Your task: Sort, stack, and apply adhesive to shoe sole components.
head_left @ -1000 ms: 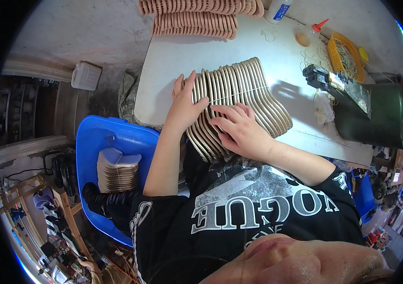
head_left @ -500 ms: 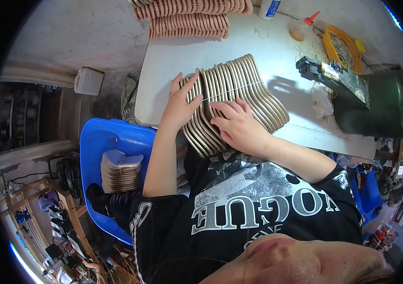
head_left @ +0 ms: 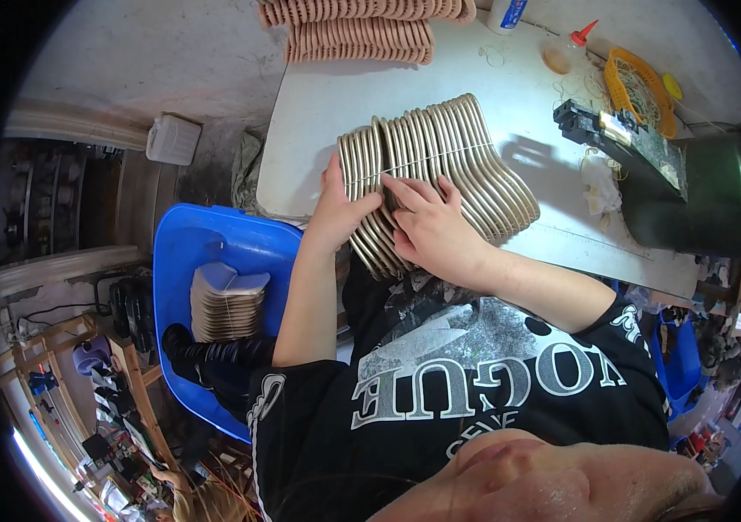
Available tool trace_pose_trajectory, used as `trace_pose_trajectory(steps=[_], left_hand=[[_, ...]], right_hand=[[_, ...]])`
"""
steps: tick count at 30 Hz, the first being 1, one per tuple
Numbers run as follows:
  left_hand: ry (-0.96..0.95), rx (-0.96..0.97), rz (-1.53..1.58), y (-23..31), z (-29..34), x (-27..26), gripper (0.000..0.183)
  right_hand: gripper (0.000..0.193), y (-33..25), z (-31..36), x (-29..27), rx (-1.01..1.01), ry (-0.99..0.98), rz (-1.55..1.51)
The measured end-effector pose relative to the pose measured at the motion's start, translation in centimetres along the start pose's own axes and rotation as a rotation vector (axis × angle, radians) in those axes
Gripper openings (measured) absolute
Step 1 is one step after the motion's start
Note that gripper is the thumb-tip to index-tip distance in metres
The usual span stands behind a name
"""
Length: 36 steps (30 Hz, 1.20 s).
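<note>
A row of thin, curved pieces with pale gold edges, which look like shoe soles (head_left: pixel 449 143), stands on edge at the near side of the table, with a thin pale cord across it. A narrow dark gap splits off a smaller group at the left end. My left hand (head_left: pixel 340 213) is closed around that group, thumb on the upper edges near the gap and other fingers partly hidden at the outer side. My right hand (head_left: pixel 440 230) lies over the row, its index finger reaching into the gap beside the cord, its thumb lower along the gap and its middle finger farther right.
Pinkish notched-edge stacks (head_left: pixel 362 42) lie at the table's (head_left: pixel 327 96) back. On the right are a red-tipped bottle (head_left: pixel 566 54), a yellow basket of bands (head_left: pixel 640 91), and a black clamp-like device (head_left: pixel 605 135) by a green container (head_left: pixel 701 200). A blue tub (head_left: pixel 214 226) holds another tied bundle (head_left: pixel 227 304).
My left hand has drawn down from the top of the row, its spread fingers now closing at the left end. My right index finger has stretched left into the gap. The view has shifted slightly.
</note>
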<state>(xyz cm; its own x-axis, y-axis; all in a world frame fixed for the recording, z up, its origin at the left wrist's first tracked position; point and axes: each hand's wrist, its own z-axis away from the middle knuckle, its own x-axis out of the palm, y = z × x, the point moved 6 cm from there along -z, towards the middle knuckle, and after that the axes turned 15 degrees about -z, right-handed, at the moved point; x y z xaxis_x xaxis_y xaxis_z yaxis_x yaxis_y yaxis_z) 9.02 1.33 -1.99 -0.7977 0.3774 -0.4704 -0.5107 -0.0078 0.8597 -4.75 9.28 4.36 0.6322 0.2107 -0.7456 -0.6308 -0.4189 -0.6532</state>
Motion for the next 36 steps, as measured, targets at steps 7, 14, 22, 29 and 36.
trace_pose_trajectory(steps=[7,14,22,29,36], left_hand=[[0.020,-0.047,-0.224,-0.6,-0.6,0.2,0.098],[0.061,-0.090,-0.373,0.5,-0.9,0.9,0.093],[0.135,-0.129,-0.382,-0.8,-0.6,0.6,0.093],[0.133,0.013,-0.101,-1.1,-0.7,1.1,0.080],[0.270,-0.016,-0.302,1.3,0.1,0.4,0.069]], right_hand=[[0.017,0.9,-0.6,0.0,-0.034,0.083,-0.127],[0.010,1.3,-0.1,-1.5,-0.174,0.261,-0.375],[0.014,2.0,0.0,-1.7,-0.170,0.243,-0.435],[0.017,2.1,-0.3,-1.8,-0.180,0.195,-0.497],[0.015,2.3,0.5,-2.5,-0.151,0.210,-0.624]])
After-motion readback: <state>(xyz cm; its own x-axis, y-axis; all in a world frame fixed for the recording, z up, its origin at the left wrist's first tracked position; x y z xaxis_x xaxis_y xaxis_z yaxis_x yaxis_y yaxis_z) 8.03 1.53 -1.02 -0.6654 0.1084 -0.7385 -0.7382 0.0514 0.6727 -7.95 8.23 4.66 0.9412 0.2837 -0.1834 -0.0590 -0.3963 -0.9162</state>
